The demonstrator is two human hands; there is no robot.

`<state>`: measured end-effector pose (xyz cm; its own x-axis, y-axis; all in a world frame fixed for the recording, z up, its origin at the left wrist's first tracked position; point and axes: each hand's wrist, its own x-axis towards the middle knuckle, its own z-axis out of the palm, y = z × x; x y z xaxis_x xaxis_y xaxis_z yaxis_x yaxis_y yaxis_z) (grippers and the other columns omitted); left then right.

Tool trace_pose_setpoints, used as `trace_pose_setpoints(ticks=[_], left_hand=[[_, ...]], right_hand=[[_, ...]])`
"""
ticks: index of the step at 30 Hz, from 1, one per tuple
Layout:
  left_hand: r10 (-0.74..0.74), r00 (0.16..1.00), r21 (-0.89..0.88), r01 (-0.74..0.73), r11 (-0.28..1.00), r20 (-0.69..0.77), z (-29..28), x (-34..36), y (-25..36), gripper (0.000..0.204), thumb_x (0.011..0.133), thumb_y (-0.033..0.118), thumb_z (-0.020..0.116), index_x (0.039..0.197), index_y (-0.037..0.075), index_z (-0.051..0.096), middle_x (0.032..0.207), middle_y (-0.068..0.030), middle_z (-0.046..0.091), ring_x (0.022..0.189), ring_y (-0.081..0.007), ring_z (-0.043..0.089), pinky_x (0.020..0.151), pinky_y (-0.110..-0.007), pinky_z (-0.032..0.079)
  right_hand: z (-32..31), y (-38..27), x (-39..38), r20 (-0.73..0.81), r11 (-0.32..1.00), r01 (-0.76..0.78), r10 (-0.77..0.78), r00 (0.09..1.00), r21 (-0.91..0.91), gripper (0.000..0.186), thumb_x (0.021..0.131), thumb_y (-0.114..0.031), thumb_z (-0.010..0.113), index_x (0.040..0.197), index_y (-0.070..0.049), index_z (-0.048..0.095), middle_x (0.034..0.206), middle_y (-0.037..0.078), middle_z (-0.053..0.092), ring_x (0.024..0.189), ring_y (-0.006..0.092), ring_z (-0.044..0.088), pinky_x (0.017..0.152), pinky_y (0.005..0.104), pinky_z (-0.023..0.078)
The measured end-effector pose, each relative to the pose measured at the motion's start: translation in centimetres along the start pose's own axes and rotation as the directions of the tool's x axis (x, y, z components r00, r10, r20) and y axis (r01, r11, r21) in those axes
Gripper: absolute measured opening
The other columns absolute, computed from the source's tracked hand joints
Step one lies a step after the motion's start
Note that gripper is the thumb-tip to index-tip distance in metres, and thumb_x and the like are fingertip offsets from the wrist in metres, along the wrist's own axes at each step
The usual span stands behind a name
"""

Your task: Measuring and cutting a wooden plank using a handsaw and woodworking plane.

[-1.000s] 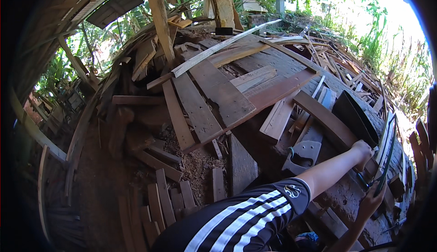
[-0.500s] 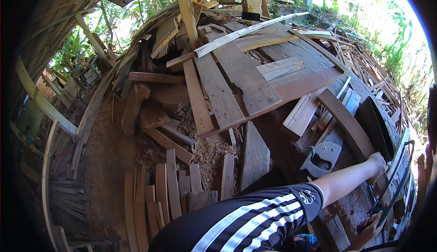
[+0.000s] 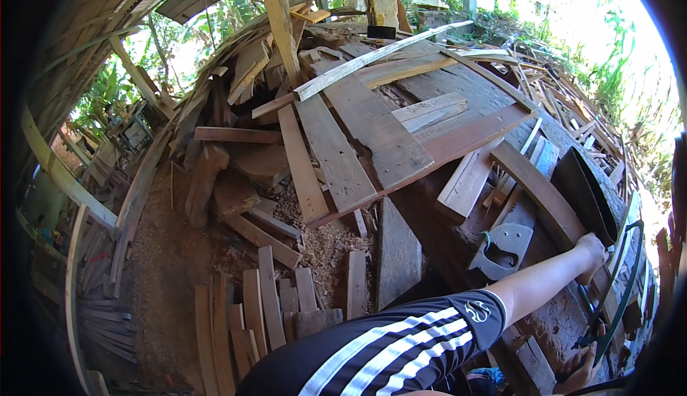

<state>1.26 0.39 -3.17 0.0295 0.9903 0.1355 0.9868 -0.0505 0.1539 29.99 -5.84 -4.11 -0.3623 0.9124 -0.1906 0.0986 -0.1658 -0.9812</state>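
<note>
1. Head view, hands: the left hand reaches across to the right side, its fingers curled around a brown plank. The right hand, at the lower right, has its fingers closed around the handle end of a green-framed saw.
2. Head view, work: the plank slants from the middle of the pile down to the left hand; the saw stands just beyond that hand, near the right rim. Whether its blade touches wood, I cannot tell.
3. Head view, surroundings: a handsaw with a grey handle lies beside the plank, with a pale block near it. A black curved object sits on the plank's other side. The left arm's dark sleeve carries 3 white stripes.
</note>
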Motion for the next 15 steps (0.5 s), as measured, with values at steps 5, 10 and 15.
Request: trace_pose_setpoints(ticks=[5, 10, 15], left_hand=[[0.037, 0.999, -0.002, -0.037, 0.999, -0.005, 0.0, 0.5, 0.6, 0.071, 0.068, 0.045, 0.082, 0.126, 0.008, 0.065, 0.122, -0.0079, 0.073, 0.116, -0.0221, 0.069, 0.099, -0.037, 0.047], [-0.011, 0.999, -0.009, 0.011, 1.000, 0.039, 0.7, 0.2, -0.1, 0.073, 0.068, 0.046, 0.083, 0.128, 0.009, 0.065, 0.122, -0.0070, 0.074, 0.116, -0.0222, 0.069, 0.100, -0.038, 0.047], [0.037, 0.988, -0.117, -0.020, 0.993, 0.149, -0.9, 2.3, 1.3, 0.066, 0.073, 0.043, 0.082, 0.127, 0.009, 0.067, 0.124, -0.0080, 0.073, 0.115, -0.0236, 0.069, 0.097, -0.038, 0.050]], right_hand=[[-0.2, 2.0, -1.3, -0.142, 0.986, -0.169, 0.166, 0.976, -0.005, 0.061, 0.106, -0.064, 0.039, 0.063, -0.021, 0.040, 0.049, 0.000, 0.034, 0.038, 0.0185, 0.027, 0.036, 0.0392, 0.024], [5.3, -1.4, -10.6, -0.107, 0.999, 0.019, -0.014, 0.994, 0.040, 0.023, 0.101, -0.023, 0.059, 0.114, -0.005, 0.051, 0.058, 0.000, 0.045, 0.042, 0.0111, 0.040, 0.037, 0.0285, 0.032], [-1.5, 0.7, -3.9, -0.169, 0.988, -0.093, 0.113, 0.979, 0.124, 0.042, 0.105, -0.048, 0.050, 0.077, -0.017, 0.047, 0.054, -0.002, 0.034, 0.040, 0.0115, 0.029, 0.036, 0.0310, 0.025]])
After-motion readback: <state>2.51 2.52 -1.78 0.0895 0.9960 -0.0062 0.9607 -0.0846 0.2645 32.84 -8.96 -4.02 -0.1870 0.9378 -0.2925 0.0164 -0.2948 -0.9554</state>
